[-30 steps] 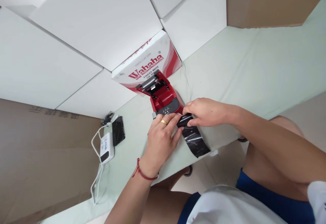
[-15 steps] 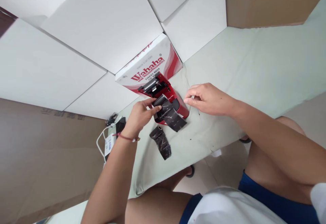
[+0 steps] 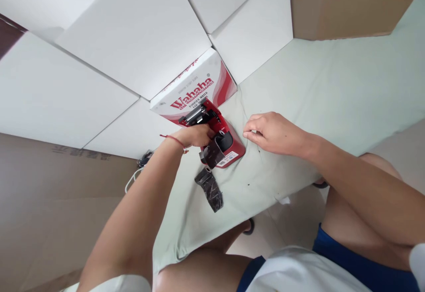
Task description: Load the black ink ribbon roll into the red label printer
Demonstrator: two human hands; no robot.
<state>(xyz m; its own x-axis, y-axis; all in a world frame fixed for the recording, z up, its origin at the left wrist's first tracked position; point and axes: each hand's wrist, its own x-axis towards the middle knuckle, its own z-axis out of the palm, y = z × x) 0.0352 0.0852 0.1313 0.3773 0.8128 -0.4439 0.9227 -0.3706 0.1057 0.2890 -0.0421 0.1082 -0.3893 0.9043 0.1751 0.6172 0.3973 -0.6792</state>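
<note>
The loose black film (image 3: 214, 153) could crease or snag on the printer (image 3: 237, 149) if the left hand (image 3: 199, 135) shifts while it hangs slack. It lies just beside the left fingers, whose grip is hidden inside the printer; the right hand (image 3: 270, 131) hovers apart, empty, fingers loosely curled, slightly parted.

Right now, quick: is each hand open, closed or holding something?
Left hand: in the open red device, by the black film; grip hidden, can't tell.
Right hand: open, loosely curled beside the device, nothing visibly held.
</note>
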